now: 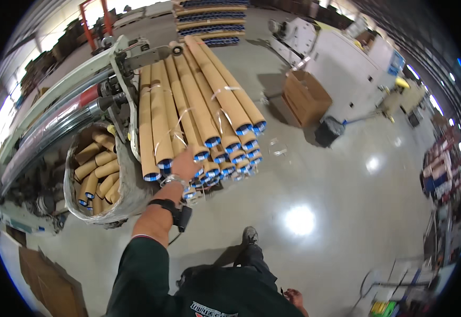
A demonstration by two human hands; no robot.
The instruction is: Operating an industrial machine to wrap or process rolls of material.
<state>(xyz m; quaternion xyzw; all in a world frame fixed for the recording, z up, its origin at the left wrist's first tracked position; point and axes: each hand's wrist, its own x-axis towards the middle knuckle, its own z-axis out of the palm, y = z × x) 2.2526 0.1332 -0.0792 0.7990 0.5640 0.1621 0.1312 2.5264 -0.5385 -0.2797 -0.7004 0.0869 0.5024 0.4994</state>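
Note:
Long brown cardboard tubes (196, 98) with blue-lined ends lie stacked in a pile ahead of me, left of the middle. Thin clear straps (180, 124) cross them. My left hand (186, 162) reaches to the near ends of the tubes, its fingers bent against them. Whether it grips a tube or a strap is hidden. A bracelet and a black wrist device (180, 214) are on that arm. Low by my right side, away from the pile, my right hand (295, 298) is partly in view with curled fingers; what it holds, if anything, cannot be made out.
A lined bin (72, 185) of short tube pieces stands left, beside a roller machine (56, 113). Another tube stack (209, 24) is beyond. Right are an open carton (305, 100), a black bin (329, 132) and a white machine (346, 68). A loose strap (278, 148) lies on the floor.

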